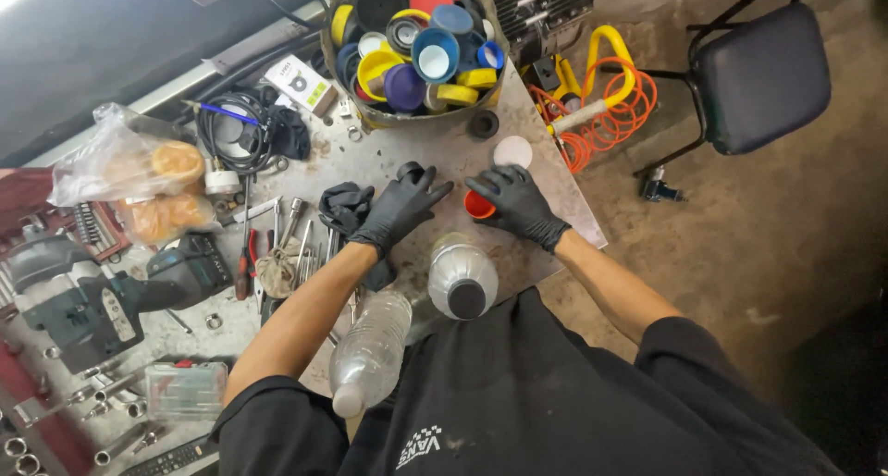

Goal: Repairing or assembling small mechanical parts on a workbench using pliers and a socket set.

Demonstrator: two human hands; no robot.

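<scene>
Two clear bottles (370,351) lie nearest on the desk (555,194), and beyond them the gloved right hand (518,201) has its grip closed on a red cap (477,205), while the left hand (400,208) rests spread beside a black cap (410,170).

Both gloved hands, left (400,210) and right (518,201), reach forward, fingers spread.

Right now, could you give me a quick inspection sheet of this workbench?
Surface: grey metal bench, stained.
Job's things: orange cap, white cap, small black cap.
Clutter: bucket of caps, two clear bottles, hand tools, bagged buns.
Hands: left hand gloved, on the black cap; right hand gloved, gripping the orange cap.
Cables: black cable coil, orange hose.
Surroundings: black chair, concrete floor.
</scene>
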